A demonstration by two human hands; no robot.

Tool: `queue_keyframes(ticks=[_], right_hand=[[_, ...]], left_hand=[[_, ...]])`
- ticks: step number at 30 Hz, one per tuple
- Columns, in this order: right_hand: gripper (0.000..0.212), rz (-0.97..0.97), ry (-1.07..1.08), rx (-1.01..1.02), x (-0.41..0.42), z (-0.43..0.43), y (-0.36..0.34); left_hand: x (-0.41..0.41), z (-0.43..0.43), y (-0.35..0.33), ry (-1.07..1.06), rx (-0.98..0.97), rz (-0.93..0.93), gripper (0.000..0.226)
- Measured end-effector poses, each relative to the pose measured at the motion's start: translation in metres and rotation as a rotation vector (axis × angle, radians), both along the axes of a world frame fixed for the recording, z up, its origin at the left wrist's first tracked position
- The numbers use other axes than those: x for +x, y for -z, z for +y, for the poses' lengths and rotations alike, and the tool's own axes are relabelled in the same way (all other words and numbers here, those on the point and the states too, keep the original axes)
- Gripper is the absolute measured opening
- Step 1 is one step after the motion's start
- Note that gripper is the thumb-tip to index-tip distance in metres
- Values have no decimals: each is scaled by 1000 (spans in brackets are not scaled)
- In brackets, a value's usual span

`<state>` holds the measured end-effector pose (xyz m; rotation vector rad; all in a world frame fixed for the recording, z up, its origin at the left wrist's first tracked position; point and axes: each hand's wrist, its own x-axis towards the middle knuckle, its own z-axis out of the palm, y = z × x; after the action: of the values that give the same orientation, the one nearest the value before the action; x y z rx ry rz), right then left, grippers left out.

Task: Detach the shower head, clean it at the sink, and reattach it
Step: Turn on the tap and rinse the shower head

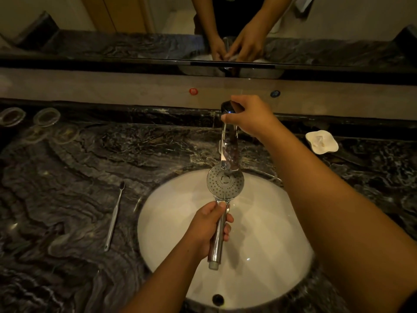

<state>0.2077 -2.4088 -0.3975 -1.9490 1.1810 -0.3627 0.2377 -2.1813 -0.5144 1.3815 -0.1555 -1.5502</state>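
So the shower head [225,182] is already detached: your left hand [208,229] grips its handle over the sink [270,222], your right hand [248,116] closed on the faucet [229,150] at 12 o'clock. Cleaning and reattaching remain.

- The shower head [225,182] is shiny chromed metal with a matt grey face.
- The counter [67,177] is polished dark veined marble.
- The sink [259,233] looks like glossy white ceramic.

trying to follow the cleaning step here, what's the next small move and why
Probably lift the tap handle with the right hand to start water. That hand already rests on it, and the left hand holds the shower head face-up under the spout over the sink. No stream is visible.
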Motion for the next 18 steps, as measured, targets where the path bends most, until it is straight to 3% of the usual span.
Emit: queue_keyframes(ticks=[12,15,18], right_hand=[[73,-19,-17,10,1,-10,9],[55,-139,32,68,-4,-1,5],[42,-349,214,173,-19,15,12]], left_hand=[[-5,-1,-1,-11,10,10,36],[-5,0,0,-11,12,2,36],[-4,-1,1,-12,11,-2,36]])
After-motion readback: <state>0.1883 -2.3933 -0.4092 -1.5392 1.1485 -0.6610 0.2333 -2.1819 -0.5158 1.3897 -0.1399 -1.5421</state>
